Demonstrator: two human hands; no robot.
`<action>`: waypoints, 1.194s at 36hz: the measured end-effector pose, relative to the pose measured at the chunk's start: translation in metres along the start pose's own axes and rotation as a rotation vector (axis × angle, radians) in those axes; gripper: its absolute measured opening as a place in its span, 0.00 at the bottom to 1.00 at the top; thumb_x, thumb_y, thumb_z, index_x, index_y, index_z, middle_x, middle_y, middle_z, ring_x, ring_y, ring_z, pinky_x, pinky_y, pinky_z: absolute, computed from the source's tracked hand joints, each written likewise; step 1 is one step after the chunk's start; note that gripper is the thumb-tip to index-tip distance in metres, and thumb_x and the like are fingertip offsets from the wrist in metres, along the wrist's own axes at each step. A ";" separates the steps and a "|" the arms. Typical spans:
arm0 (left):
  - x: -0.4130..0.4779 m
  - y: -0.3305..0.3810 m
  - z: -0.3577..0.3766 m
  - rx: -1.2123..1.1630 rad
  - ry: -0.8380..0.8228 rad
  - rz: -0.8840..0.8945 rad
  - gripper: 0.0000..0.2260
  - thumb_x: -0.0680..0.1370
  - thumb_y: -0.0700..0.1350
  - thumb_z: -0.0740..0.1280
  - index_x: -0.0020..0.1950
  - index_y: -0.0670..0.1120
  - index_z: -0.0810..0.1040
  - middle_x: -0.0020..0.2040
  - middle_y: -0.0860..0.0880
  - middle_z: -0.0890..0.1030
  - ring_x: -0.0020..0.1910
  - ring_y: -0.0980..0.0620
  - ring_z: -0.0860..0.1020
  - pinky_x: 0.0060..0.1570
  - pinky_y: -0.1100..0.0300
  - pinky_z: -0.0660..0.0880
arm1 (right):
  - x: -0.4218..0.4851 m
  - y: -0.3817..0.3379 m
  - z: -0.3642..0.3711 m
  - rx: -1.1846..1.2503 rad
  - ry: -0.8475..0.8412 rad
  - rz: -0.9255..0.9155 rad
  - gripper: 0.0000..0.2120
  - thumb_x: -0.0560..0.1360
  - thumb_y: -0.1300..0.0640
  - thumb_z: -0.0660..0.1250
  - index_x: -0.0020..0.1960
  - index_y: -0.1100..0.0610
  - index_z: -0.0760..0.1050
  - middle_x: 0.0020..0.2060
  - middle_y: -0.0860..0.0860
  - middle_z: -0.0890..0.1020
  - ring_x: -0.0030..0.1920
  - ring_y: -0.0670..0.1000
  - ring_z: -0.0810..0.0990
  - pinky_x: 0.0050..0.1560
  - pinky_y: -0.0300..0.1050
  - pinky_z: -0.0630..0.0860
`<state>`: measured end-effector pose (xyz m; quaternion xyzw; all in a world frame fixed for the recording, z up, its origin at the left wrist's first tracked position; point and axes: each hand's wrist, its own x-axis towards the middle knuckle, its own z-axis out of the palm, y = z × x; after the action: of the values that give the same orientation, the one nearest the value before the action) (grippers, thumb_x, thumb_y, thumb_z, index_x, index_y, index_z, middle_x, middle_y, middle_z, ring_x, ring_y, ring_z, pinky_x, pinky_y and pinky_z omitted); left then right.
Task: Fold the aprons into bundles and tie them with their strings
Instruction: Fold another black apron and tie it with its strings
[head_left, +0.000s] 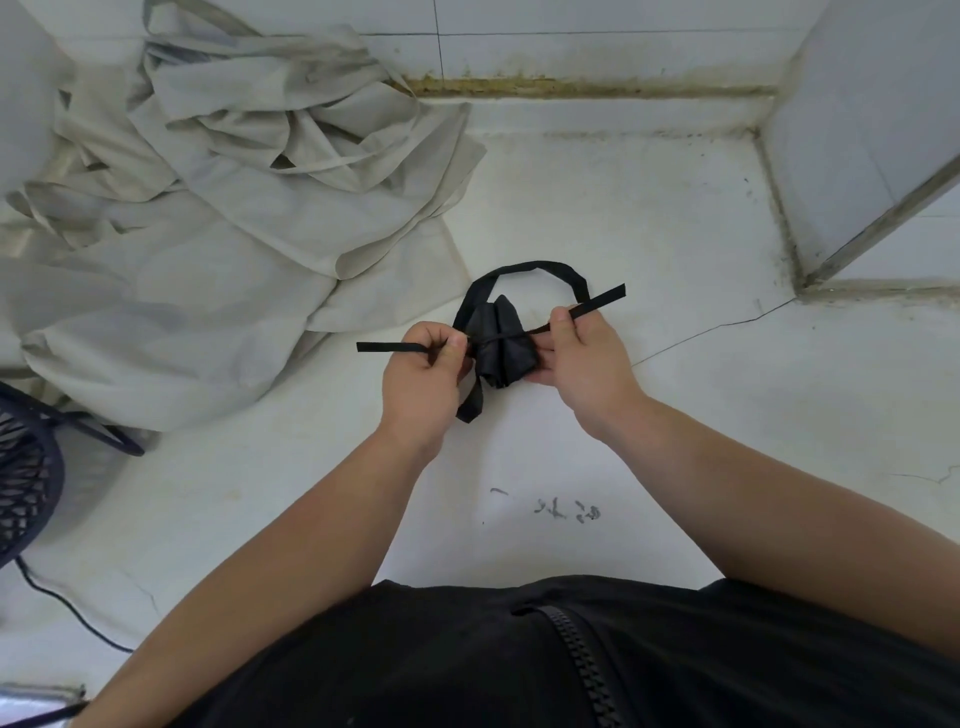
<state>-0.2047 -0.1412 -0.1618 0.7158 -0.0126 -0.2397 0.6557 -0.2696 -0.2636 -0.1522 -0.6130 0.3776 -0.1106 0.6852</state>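
At the far left edge sits a black mesh object (23, 467), cut off by the frame, with a dark cable (67, 605) trailing from under it across the white desk (675, 218). Behind and beside it lies a loose, crumpled heap of pale grey aprons (218, 208), their strings tangled on top.

Near the middle, the left hand (421, 379) hovers above the desk, its grip narrow, thumb and fingers pinching one black string end (389, 347) that sticks out to the left. Just beside it, held between both hands, is the black apron bundle (501, 343), cinched round its waist by the string. A wider black strap loop (524, 270) arches behind the bundle, and a flat strap tail (470, 402) hangs below it.

The right hand (587, 358) supports the bundle from the right, its grip pinching the other string end (602, 299), which points up and to the right.

Closer to the person, dark scribbled marks (569, 509) show on the desk. A tiled wall corner (857, 130) juts in at the right.
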 end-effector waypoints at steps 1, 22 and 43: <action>0.000 0.000 0.000 -0.030 0.006 -0.015 0.09 0.81 0.37 0.60 0.41 0.45 0.72 0.40 0.47 0.80 0.41 0.51 0.79 0.50 0.57 0.77 | 0.000 -0.001 0.000 0.010 0.011 0.003 0.11 0.83 0.56 0.50 0.45 0.56 0.66 0.46 0.59 0.82 0.48 0.55 0.83 0.45 0.47 0.81; 0.003 0.019 -0.001 -0.356 -0.012 -0.112 0.07 0.83 0.41 0.56 0.46 0.45 0.69 0.45 0.47 0.82 0.42 0.55 0.83 0.38 0.68 0.76 | 0.007 -0.010 -0.007 -0.005 -0.078 0.075 0.12 0.83 0.51 0.52 0.45 0.56 0.67 0.46 0.59 0.84 0.43 0.57 0.82 0.45 0.48 0.78; -0.012 0.007 0.008 -0.075 0.023 0.072 0.07 0.80 0.39 0.64 0.47 0.46 0.80 0.38 0.57 0.82 0.38 0.60 0.78 0.44 0.67 0.74 | -0.005 -0.001 -0.003 -0.469 -0.107 -0.131 0.17 0.79 0.52 0.62 0.33 0.56 0.69 0.29 0.49 0.72 0.33 0.48 0.69 0.37 0.43 0.69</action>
<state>-0.2161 -0.1459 -0.1515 0.6926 -0.0219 -0.2081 0.6903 -0.2750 -0.2632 -0.1489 -0.7834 0.3156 -0.0316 0.5344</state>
